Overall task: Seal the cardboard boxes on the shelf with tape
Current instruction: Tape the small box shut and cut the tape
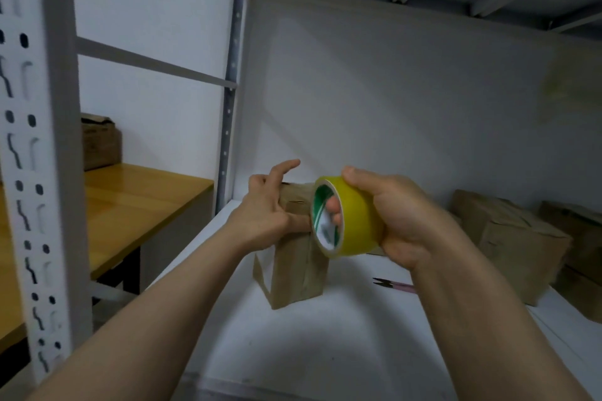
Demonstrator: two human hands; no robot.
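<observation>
The cardboard box stands on end on the shelf, long axis near vertical, the left hand gripping its top. The right hand clasps the yellow tape roll, core facing left.

The small box has its upper right covered by the tape roll and its upper left by the left hand, so the top seam is hidden — as is whether tape runs from roll to box. The right hand hides the roll's right side. The pink-handled cutter (dark, tiny blades) disappears behind the right forearm. The rightmost box is cut by the edge — a yellowish smear is too blurred to tell.
</observation>
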